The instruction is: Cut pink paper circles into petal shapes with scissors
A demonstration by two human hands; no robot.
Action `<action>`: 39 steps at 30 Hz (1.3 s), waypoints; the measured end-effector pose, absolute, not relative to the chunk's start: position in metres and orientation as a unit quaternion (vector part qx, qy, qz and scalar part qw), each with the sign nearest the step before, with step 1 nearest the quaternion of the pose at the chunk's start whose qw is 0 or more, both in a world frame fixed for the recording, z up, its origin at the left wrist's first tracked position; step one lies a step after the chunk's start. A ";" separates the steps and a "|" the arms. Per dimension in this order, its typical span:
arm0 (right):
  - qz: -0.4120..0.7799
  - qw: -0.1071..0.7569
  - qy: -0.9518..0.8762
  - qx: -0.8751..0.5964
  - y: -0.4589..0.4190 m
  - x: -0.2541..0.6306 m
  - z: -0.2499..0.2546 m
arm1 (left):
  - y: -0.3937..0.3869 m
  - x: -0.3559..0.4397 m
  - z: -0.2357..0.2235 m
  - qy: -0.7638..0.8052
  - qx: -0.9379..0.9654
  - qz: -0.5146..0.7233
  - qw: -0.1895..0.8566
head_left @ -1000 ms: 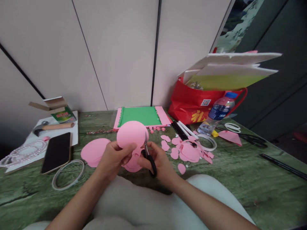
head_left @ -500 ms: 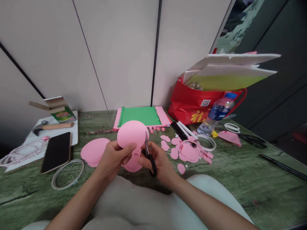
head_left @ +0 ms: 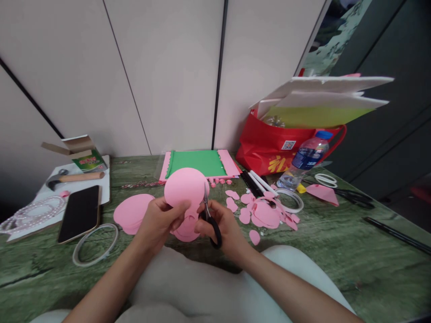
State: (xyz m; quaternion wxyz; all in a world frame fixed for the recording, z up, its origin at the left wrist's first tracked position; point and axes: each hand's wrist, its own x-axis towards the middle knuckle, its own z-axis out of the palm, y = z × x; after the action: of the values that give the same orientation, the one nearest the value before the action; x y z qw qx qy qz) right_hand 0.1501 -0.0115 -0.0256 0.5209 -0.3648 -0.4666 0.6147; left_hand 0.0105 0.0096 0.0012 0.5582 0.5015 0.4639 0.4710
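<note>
My left hand [head_left: 164, 220] pinches a round pink paper disc [head_left: 185, 186] by its lower edge, the thumb lying across the front. In my right hand [head_left: 222, 226] is a pair of scissors [head_left: 213, 229] with black handles, blades pointing up along the disc's right edge. Whether the blades are cutting into the paper cannot be made out. Below the hands, more pink paper circles [head_left: 186, 231] lie on the table, partly hidden by my fingers. To the left rests a stack of pink paper discs [head_left: 132, 213]. Right of the scissors are scattered pink paper scraps [head_left: 266, 213].
A green and pink paper stack [head_left: 197, 162] lies at the back. A red bag [head_left: 262, 146] and a water bottle [head_left: 305, 161] stand back right. Tape rolls [head_left: 78, 255], a phone [head_left: 80, 214], a hammer [head_left: 79, 177] and beads [head_left: 37, 211] lie left; pens [head_left: 258, 180] lie right.
The disc and the scissors have shifted only slightly. The scissors' handle sits a touch further right, and both hands keep their holds.
</note>
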 end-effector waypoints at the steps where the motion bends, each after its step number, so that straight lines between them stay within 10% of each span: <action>1: 0.613 0.520 -0.468 -0.366 -0.011 0.150 -0.025 | 0.010 0.010 0.001 0.460 0.501 0.473 0.560; 39: 0.617 0.511 -0.485 -0.350 -0.012 0.150 -0.031 | 0.007 0.012 0.002 0.479 0.502 0.456 0.557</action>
State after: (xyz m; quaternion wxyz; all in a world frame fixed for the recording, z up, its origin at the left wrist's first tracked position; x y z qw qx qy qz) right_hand 0.1497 -0.0121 -0.0310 0.5115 -0.3502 -0.4851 0.6168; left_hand 0.0123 0.0073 0.0023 0.5573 0.5022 0.4789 0.4559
